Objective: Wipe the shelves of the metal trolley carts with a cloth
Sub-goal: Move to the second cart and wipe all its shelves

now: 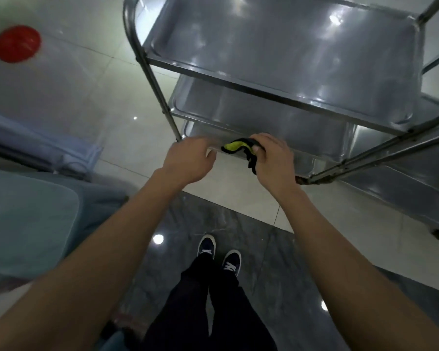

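Note:
A steel trolley cart (147,69) with three tray shelves stands in front of me. My right hand (273,158) grips a black and yellow-green cloth (238,145) at the front rim of the lowest shelf (304,160). My left hand (190,160) is at the same rim, just left of the cloth, with its fingers curled down over the edge; its fingertips are blurred. The top shelf (289,57) and the middle shelf (238,107) are bare and shiny.
A second steel cart (416,178) stands close on the right, its frame touching the first cart's corner. Blue-grey upholstered furniture (36,214) fills the left. A red round object (17,44) lies on the pale tiled floor at far left. My feet (218,254) stand on dark tiles.

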A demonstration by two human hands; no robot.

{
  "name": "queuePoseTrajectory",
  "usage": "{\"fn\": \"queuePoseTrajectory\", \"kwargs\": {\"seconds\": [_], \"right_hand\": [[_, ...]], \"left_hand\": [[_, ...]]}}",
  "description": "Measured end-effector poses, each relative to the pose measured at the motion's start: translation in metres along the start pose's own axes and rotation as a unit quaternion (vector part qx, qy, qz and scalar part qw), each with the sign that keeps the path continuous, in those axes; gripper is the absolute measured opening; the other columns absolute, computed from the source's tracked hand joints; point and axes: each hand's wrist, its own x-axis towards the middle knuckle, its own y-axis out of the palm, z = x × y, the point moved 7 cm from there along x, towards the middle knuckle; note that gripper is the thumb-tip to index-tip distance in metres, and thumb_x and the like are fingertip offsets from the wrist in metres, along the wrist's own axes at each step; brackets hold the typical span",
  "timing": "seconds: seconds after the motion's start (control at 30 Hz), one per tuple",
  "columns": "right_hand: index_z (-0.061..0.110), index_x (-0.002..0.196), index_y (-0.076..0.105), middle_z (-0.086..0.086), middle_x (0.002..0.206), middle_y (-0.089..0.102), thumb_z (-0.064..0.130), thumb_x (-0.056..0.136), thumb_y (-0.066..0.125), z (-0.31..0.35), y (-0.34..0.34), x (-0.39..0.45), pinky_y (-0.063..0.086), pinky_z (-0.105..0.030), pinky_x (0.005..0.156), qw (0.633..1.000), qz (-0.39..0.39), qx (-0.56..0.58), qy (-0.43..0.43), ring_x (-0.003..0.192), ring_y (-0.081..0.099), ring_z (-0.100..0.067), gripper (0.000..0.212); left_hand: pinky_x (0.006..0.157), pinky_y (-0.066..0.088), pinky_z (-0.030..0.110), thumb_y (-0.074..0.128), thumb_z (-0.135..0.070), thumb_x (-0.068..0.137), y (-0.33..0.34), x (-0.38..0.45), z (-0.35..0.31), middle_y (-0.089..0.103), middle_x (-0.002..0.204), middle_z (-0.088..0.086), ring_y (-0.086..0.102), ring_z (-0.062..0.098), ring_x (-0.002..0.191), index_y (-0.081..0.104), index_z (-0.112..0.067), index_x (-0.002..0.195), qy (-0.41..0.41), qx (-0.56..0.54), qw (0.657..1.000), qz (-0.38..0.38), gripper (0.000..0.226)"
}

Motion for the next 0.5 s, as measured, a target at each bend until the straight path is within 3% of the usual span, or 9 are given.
{"fn": "queuePoseTrajectory", "kwargs": {"seconds": [0.27,0.5], "right_hand": [[0.02,0.118,0.066,0.002,0.121,0.066,0.012,0.101,0.047,0.128,0.031,0.014,0.044,-0.05,0.099,0.994,0.057,0.021,-0.094,0.112,0.057,-0.025,0.027],[0.019,0.114,0.067,0.003,0.113,0.066,0.011,0.101,0.046,0.259,0.096,0.063,0.047,-0.049,0.095,0.979,0.116,0.025,-0.168,0.106,0.058,-0.021,0.026]], "left_hand": [[0.095,0.048,0.046,0.044,-0.039,0.102,-0.066,-0.06,0.083,0.064,0.127,0.005,0.059,0.03,0.114,0.061,-0.025,0.132,-0.094,-0.025,0.994,-0.055,0.037],[0.103,0.045,0.047,0.045,-0.041,0.102,-0.115,-0.074,0.218,0.058,0.139,0.004,0.054,0.028,0.125,0.054,-0.024,0.141,-0.176,-0.08,0.977,-0.094,0.043]]}}
